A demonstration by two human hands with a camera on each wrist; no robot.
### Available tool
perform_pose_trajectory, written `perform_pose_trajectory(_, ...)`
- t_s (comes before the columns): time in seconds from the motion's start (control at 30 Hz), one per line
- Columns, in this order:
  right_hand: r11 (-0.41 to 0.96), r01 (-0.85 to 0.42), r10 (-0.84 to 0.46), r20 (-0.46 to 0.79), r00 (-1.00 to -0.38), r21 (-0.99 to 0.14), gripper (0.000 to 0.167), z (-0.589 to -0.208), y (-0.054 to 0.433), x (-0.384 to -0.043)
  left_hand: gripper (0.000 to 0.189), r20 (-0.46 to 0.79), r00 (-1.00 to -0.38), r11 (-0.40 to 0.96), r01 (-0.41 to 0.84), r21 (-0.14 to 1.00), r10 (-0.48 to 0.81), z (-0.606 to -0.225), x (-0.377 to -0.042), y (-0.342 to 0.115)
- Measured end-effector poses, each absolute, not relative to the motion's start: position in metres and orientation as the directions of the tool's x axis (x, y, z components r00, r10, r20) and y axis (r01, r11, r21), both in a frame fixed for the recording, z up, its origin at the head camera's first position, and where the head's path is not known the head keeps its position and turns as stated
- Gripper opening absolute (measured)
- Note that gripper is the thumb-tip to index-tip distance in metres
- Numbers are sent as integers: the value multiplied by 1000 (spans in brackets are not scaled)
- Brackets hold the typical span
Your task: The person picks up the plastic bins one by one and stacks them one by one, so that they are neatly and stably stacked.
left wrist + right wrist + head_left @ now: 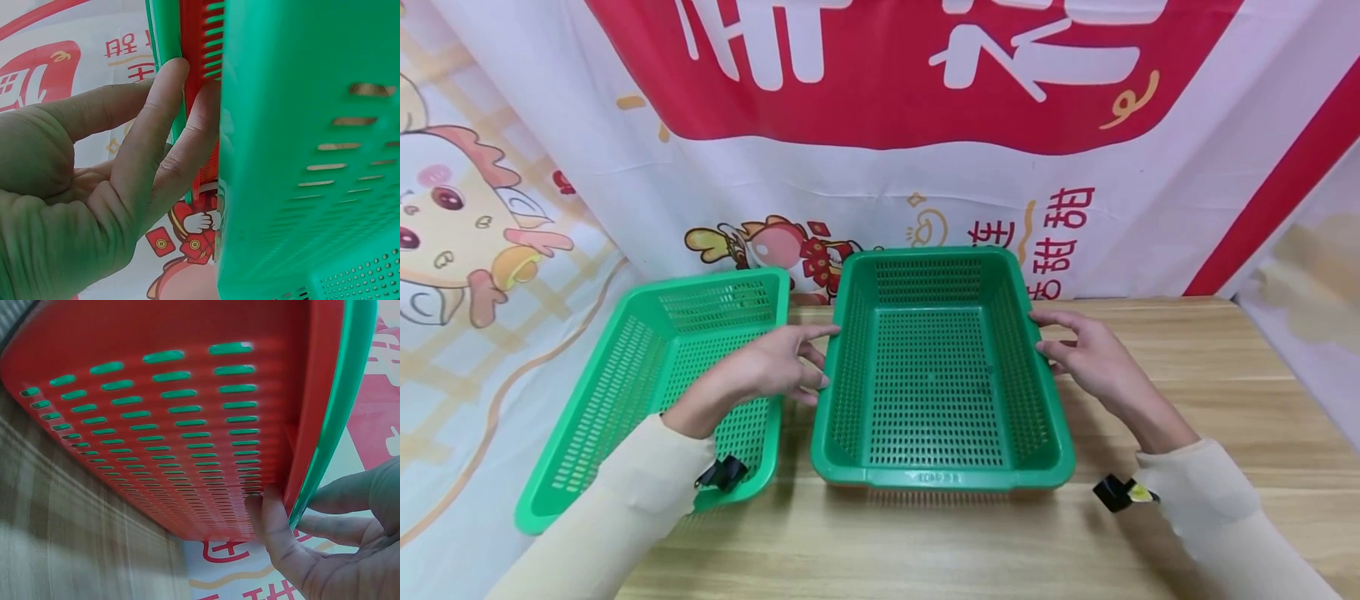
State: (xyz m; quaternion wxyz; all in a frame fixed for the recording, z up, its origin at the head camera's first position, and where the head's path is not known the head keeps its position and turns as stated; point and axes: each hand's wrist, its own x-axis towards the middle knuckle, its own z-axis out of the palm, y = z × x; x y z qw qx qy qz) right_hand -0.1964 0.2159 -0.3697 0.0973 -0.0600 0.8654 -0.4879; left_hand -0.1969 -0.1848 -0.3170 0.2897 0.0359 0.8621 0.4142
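A dark green plastic basket (934,383) with slotted walls sits nested in a red basket (187,425), whose slotted outer wall shows in the right wrist view. At the left rim my left hand (778,362) holds on with its fingertips, some reaching under the edge to the red wall (201,50). My right hand (1090,354) grips the opposite rim, fingers beneath it against the red wall. A lighter green basket (700,350) stands tilted at the left, under my left forearm in the head view.
The baskets stand on a wood-grain table (1195,383). Behind them hangs a white and red printed cloth (865,192), and a cartoon-patterned cloth (467,275) lines the left side. Table surface extends to the right of my right hand.
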Motion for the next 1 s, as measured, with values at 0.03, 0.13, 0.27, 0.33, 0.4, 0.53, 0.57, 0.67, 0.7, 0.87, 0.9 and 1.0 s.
perform_pose_trajectory(0.03,518,-8,-197,-110,-974,-855,52,-369,216,-197,82,-469,-830,654,-177,736,303,-317,-197,-185)
perform_pose_trajectory(0.13,519,-8,-194,-109,-975,-855,52,-369,216,-197,83,-470,-828,652,-179,737,305,-316,-197,-184)
perform_pose_trajectory(0.27,515,-11,-197,-106,-975,-857,52,-369,217,-197,84,-475,-828,654,-185,734,299,-316,-197,-185)
perform_pose_trajectory(0.33,513,-11,-198,-105,-975,-858,52,-369,217,-197,84,-478,-827,658,-186,730,296,-317,-198,-185)
perform_pose_trajectory(0.4,513,-10,-197,-107,-975,-858,52,-370,217,-197,84,-480,-825,659,-187,729,297,-317,-199,-185)
perform_pose_trajectory(0.53,516,-10,-197,-107,-975,-857,52,-371,218,-198,85,-482,-822,656,-188,731,302,-319,-199,-185)
perform_pose_trajectory(0.57,515,-10,-197,-108,-974,-857,52,-372,219,-199,85,-482,-822,653,-189,733,303,-319,-199,-185)
perform_pose_trajectory(0.67,513,-12,-199,-105,-974,-859,52,-373,219,-200,85,-483,-821,648,-193,737,305,-320,-199,-185)
perform_pose_trajectory(0.7,511,-12,-199,-104,-974,-859,52,-373,220,-200,85,-484,-820,647,-194,738,306,-320,-200,-185)
perform_pose_trajectory(0.87,501,-13,-197,-100,-975,-865,52,-372,220,-200,84,-485,-821,646,-198,737,302,-319,-199,-184)
perform_pose_trajectory(0.9,501,-14,-198,-98,-975,-865,51,-372,220,-200,84,-485,-820,644,-199,738,303,-319,-199,-184)
perform_pose_trajectory(1.0,498,-18,-198,-93,-976,-867,51,-371,221,-199,83,-483,-819,635,-201,746,309,-318,-198,-185)
